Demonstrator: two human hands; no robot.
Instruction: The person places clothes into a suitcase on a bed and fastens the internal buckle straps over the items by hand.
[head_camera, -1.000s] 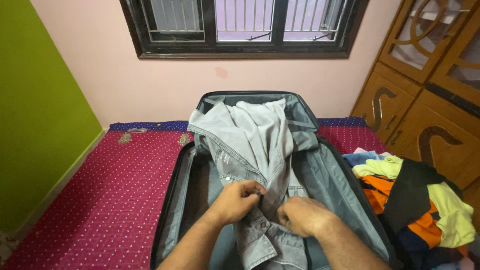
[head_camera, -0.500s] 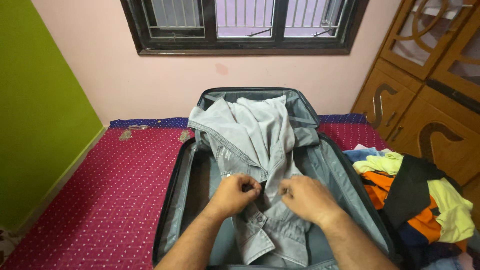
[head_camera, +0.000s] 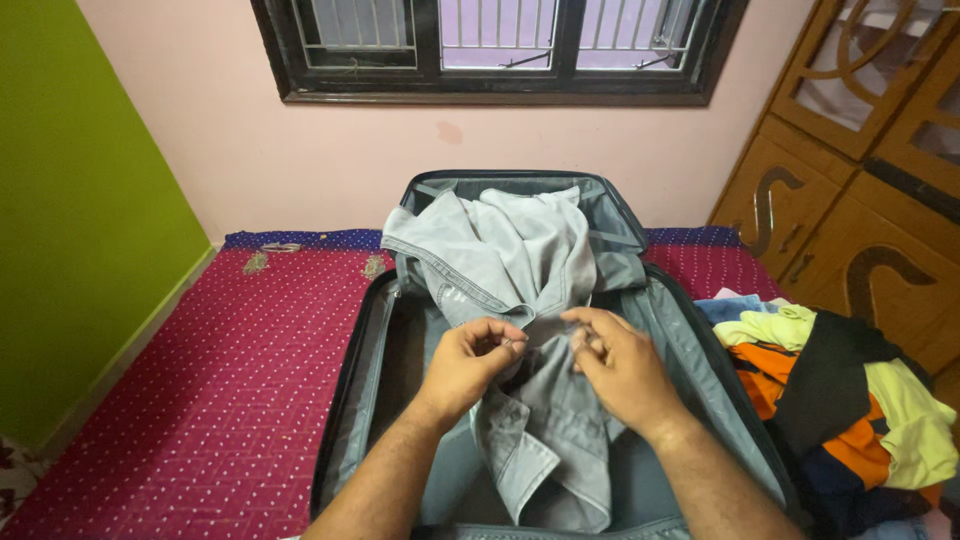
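1. Working up the front of the grey denim shirt, I now have both hands higher on it than a second ago, nearer the suitcase lid.
2. My left hand pinches the placket edge; my right hand holds the facing edge, fingers partly spread.
3. Shirt lies inside the open suitcase on the bed, collar draped against the lid; lower buttons look done, so I judge the fastening well along.
4. Clothes pile sits right of the suitcase.
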